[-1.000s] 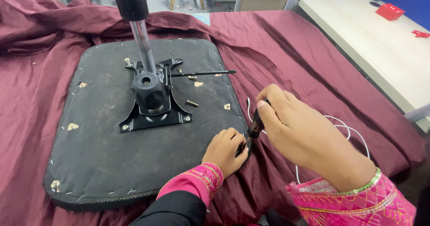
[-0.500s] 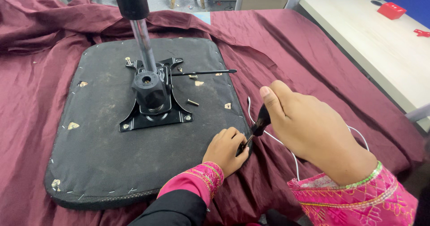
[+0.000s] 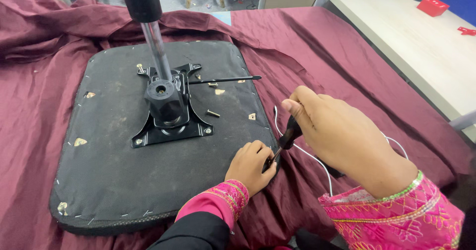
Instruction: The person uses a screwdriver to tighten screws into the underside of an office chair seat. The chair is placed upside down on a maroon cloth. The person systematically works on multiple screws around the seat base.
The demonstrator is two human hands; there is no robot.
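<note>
At the seat's (image 3: 124,180) right edge, near its front corner, the left hand (image 3: 250,165) rests on the black underside with fingers curled, pinching at the tip of a screwdriver (image 3: 285,140). Right hand (image 3: 342,136), just right of the seat and above the cloth (image 3: 357,71), is closed around the screwdriver's black handle, holding the tool tilted with its tip down against the seat's edge beside the left fingers. A white cable (image 3: 317,163) lies on the cloth just right of the seat, passing under the right hand. On the seat's middle a black bracket (image 3: 171,118) is mounted, with a metal post (image 3: 156,52) rising from it and a thin lever (image 3: 225,80) running toward the seat's right edge. One loose bolt (image 3: 213,113) lies on the seat just right of the bracket. Maroon cloth lies under the seat on all sides. Well to the right of the seat stands a pale table (image 3: 416,47).
</note>
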